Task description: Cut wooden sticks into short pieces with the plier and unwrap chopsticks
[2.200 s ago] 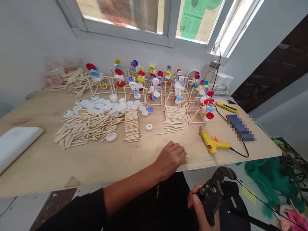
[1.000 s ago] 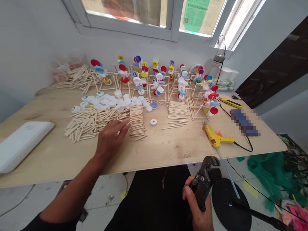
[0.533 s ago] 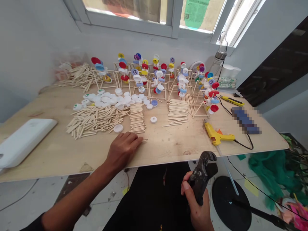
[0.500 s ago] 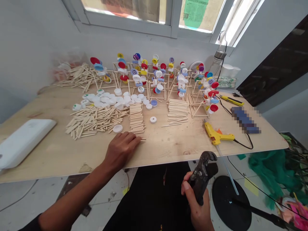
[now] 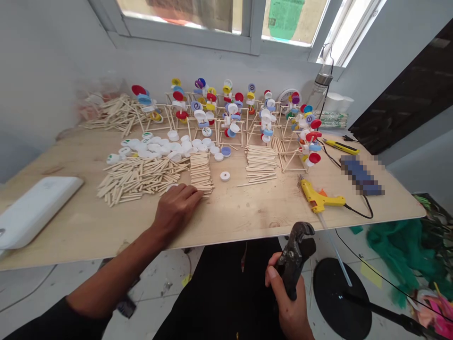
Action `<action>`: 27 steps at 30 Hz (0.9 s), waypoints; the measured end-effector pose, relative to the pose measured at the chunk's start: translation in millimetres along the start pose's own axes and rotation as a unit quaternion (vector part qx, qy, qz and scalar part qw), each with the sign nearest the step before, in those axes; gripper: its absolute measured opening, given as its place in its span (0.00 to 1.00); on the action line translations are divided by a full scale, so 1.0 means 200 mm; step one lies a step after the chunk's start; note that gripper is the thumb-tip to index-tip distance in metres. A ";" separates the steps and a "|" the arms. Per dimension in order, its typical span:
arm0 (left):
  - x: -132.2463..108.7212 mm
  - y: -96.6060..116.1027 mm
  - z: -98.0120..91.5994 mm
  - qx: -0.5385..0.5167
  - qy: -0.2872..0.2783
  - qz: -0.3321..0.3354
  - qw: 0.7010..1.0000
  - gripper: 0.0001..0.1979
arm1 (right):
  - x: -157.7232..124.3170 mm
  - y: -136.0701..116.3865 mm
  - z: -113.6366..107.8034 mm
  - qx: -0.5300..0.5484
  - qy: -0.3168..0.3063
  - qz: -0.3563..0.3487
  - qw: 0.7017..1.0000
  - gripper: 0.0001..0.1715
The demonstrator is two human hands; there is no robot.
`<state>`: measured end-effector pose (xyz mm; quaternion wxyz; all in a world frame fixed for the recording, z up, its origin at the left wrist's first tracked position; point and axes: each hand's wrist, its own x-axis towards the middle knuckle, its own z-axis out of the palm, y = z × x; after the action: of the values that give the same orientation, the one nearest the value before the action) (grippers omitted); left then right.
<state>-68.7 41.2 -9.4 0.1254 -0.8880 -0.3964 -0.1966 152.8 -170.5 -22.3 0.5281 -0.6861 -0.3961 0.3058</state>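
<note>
My left hand point(image 5: 178, 204) lies low over the table, fingers together and bent. Its fingertips are at the near end of a neat stack of short wooden sticks point(image 5: 200, 170), closed on a stick mostly hidden under them. A white bottle cap point(image 5: 172, 186) is partly covered by that hand. In my right hand point(image 5: 288, 295), below the table's front edge, is a black pipe cutter point(image 5: 295, 259), gripped by its handles with the hooked jaw pointing up. A loose heap of cut sticks point(image 5: 138, 179) spreads left of the stack.
White caps point(image 5: 159, 147) lie behind the heap. Several stick frames with colourful cap wheels point(image 5: 231, 115) line the back. A second stick stack point(image 5: 261, 163), a yellow glue gun point(image 5: 318, 196), a yellow box cutter point(image 5: 341, 147) and a white device point(image 5: 40, 208) are also on the table.
My left hand has slid away from me, from just in front of the stick stack up to its near end, with the stick. My right hand holds the pipe cutter almost still.
</note>
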 end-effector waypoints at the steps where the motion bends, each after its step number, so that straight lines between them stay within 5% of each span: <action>1: 0.00 0.00 0.00 0.000 0.001 0.001 1.000 0.12 | 0.00 0.00 0.00 -0.002 -0.001 0.007 1.000 0.15; 16: 0.03 -0.01 0.02 0.034 -0.011 0.006 0.999 0.15 | -0.03 -0.01 -0.02 0.012 -0.013 0.024 1.000 0.15; 27: 0.10 -0.11 0.09 0.048 -0.002 0.011 0.999 0.15 | -0.05 -0.02 -0.01 0.029 0.009 0.040 0.999 0.20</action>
<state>-68.3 75.3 -15.7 0.1695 -0.8856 -0.3958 -0.1742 149.0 -178.9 -18.8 0.5385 -0.6884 -0.3544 0.3325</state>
